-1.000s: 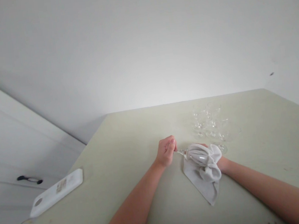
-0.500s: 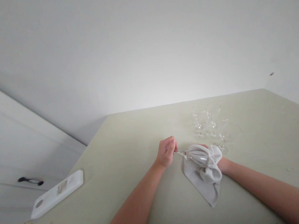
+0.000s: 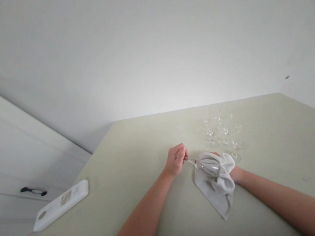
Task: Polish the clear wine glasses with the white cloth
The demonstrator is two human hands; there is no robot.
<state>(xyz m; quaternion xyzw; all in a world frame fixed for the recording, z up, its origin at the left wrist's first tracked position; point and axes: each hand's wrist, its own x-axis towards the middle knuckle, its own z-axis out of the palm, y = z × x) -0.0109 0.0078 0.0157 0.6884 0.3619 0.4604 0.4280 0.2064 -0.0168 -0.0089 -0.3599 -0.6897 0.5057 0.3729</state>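
A clear stemmed glass (image 3: pixel 207 164) lies on its side above the pale green table (image 3: pixel 138 150). My left hand (image 3: pixel 175 160) pinches its stem and foot end. My right hand (image 3: pixel 232 172) is mostly hidden under a white cloth (image 3: pixel 218 187) that wraps the glass's bowl; the cloth's loose corner hangs down to the table. Both hands are just in front of a group of standing glasses.
Several clear stemmed glasses (image 3: pixel 223 131) stand close together behind my right hand. A white cutting board (image 3: pixel 61 204) lies near the table's left edge. A white cabinet with a dark handle (image 3: pixel 32 191) stands at the left. A plain wall backs the table.
Hardly anything differs. The hands, glass and cloth stay in place; the cloth's folds shift slightly around the bowl.
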